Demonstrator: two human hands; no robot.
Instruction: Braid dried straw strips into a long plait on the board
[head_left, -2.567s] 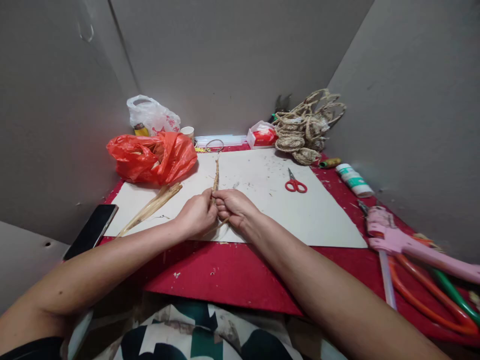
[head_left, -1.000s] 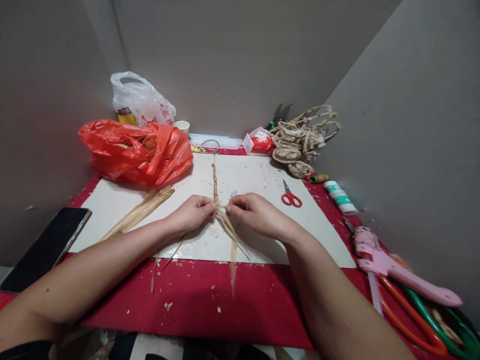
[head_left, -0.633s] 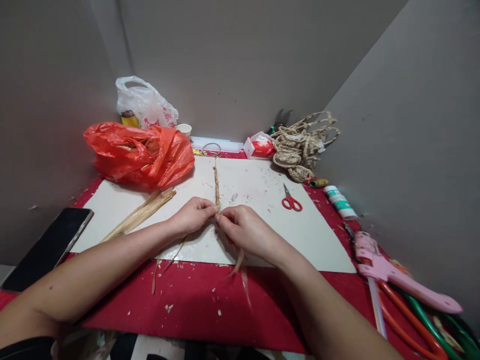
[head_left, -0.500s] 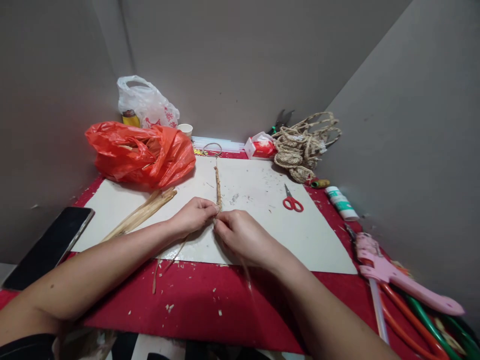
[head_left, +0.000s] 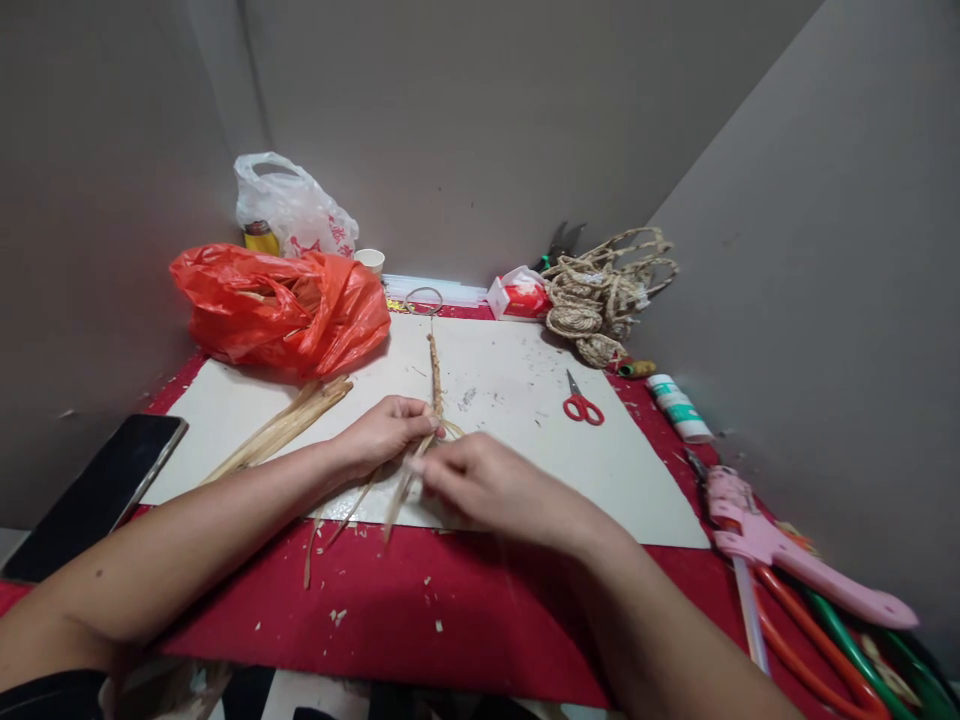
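Observation:
A thin braid of dried straw (head_left: 434, 368) lies on the white board (head_left: 525, 470), running away from me toward a small wire ring (head_left: 423, 298). My left hand (head_left: 386, 432) is closed, pinching the braid's near end. My right hand (head_left: 487, 482) is closed on a loose straw strand (head_left: 401, 492) and draws it leftward across the others. More loose strands (head_left: 330, 520) trail from under my hands onto the red table cover (head_left: 420, 610).
A bundle of straw strips (head_left: 281, 428) lies left, by a red plastic bag (head_left: 281, 310) and white bag (head_left: 292, 212). A phone (head_left: 94, 492) is far left. Red scissors (head_left: 583, 403), woven straw pieces (head_left: 604, 290), a tube (head_left: 679, 408) and pink glue gun (head_left: 780, 545) sit right.
My right hand has pulled back from the braid's end toward me and swung a loose strand to the left. My left hand has kept its pinch in place.

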